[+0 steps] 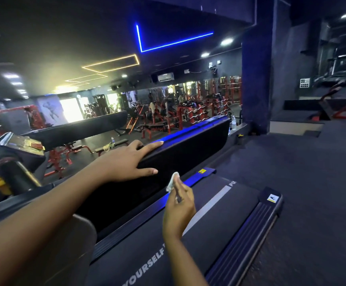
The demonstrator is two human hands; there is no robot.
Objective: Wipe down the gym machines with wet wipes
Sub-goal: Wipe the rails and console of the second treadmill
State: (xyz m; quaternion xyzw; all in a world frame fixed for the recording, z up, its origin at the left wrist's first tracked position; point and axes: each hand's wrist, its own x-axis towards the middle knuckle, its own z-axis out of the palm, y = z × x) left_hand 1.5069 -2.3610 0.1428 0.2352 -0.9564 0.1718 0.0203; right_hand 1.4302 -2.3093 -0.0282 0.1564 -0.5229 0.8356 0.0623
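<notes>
The left hand (126, 159) lies flat, fingers spread, over the top edge of the black side panel (188, 147). The right hand (179, 209) pinches a white wipe (172, 181) just beside the panel, above the treadmill belt (219, 213); open floor (312, 182) lies to the right.

The treadmill belt (229, 211) carries white lettering: "YOURSELF" near its close end and "PU" farther along.

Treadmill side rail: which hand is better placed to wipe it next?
Probably the right. The right hand holds the wet wipe close to the side rail, while the left hand rests flat on its top, holding nothing.
</notes>
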